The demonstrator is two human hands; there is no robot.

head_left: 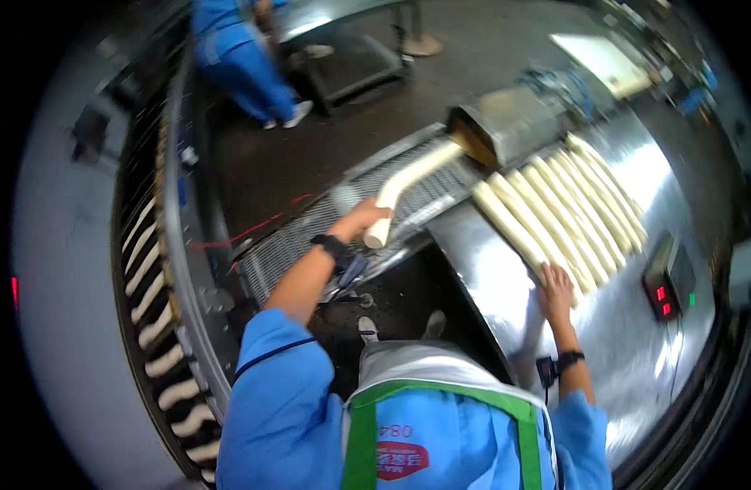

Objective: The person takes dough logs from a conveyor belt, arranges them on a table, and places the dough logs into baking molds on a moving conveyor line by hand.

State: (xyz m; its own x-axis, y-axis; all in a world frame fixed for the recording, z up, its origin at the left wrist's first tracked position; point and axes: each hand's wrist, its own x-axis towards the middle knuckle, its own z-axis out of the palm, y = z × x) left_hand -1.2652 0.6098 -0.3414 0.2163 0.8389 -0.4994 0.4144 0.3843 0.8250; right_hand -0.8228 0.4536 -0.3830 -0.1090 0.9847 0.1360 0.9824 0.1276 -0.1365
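A thick pale dough roll (416, 173) comes out of a metal outlet over a mesh conveyor and bends down toward me. My left hand (369, 216) is wrapped round it close to its cut end. On the steel table (490, 294), several long pale rolls (555, 208) lie side by side. My right hand (557, 287) rests with its fingers spread on the near end of the closest rolls. Both wrists wear black bands.
The mesh conveyor (290, 245) runs diagonally at centre. A scale display (663, 298) with red digits stands on the table's right. At far left, a line of dough pieces (159, 314) lies on a rack. Another person (237, 61) in blue stands at the upper left.
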